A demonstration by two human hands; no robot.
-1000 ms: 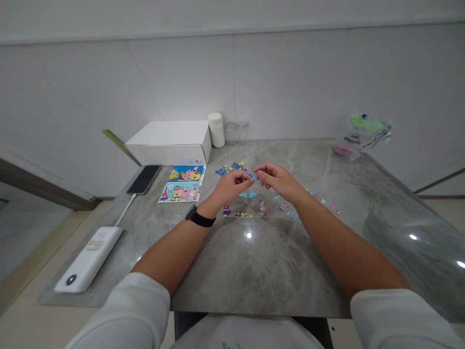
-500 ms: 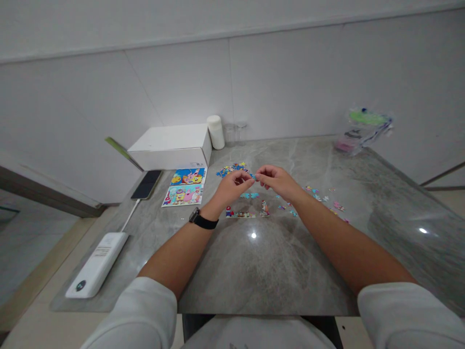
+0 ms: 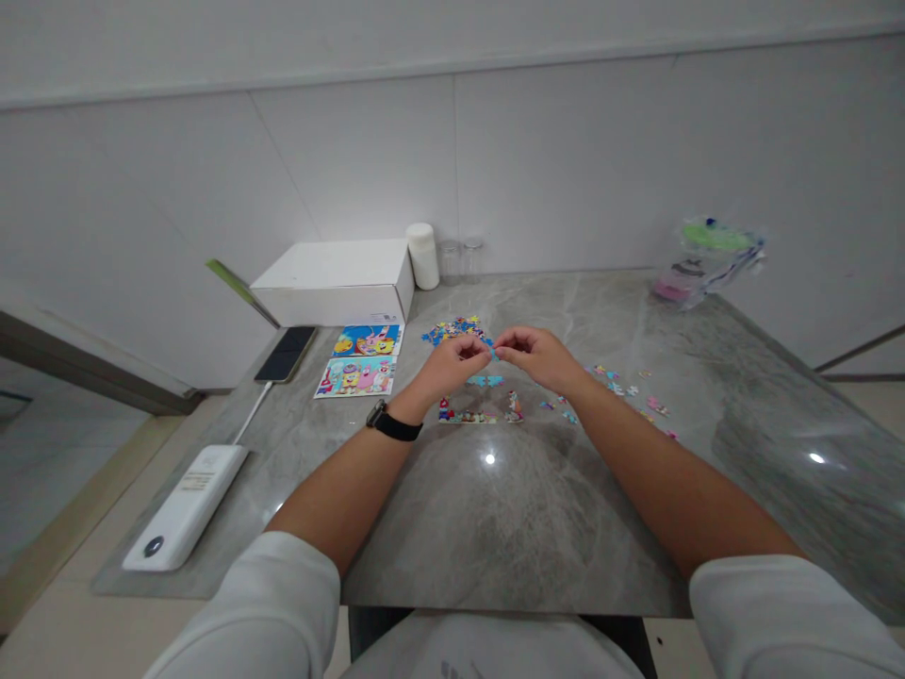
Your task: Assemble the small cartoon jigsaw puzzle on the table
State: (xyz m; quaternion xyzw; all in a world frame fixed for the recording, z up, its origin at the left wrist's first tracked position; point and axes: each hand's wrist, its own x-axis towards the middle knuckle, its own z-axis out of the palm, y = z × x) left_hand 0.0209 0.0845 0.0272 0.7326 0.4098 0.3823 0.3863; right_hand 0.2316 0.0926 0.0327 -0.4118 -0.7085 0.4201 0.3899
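My left hand (image 3: 456, 362) and my right hand (image 3: 535, 356) meet fingertip to fingertip above the table, both pinching small blue jigsaw puzzle pieces (image 3: 493, 353). How the pieces sit between the fingers is partly hidden. Below the hands lies a short strip of joined light-blue pieces (image 3: 485, 381). Nearer to me, a partly joined puzzle border (image 3: 475, 416) forms a bottom row, with a taller corner at each end. A heap of mixed pieces (image 3: 456, 328) lies just behind my left hand. Loose pieces (image 3: 614, 385) are scattered to the right of my right hand.
Two cartoon picture cards (image 3: 357, 377) lie left of the hands. Beyond them stand a white box (image 3: 332, 283), a white bottle (image 3: 422, 256) and clear glasses (image 3: 471, 260). A phone (image 3: 286, 355) is cabled to a white power bank (image 3: 187, 509). A plastic bag (image 3: 707, 262) sits back right.
My right hand has shifted slightly left, so the fingertips are closer together around the blue pieces. The view has tilted a little; the pieces on the table look unchanged.
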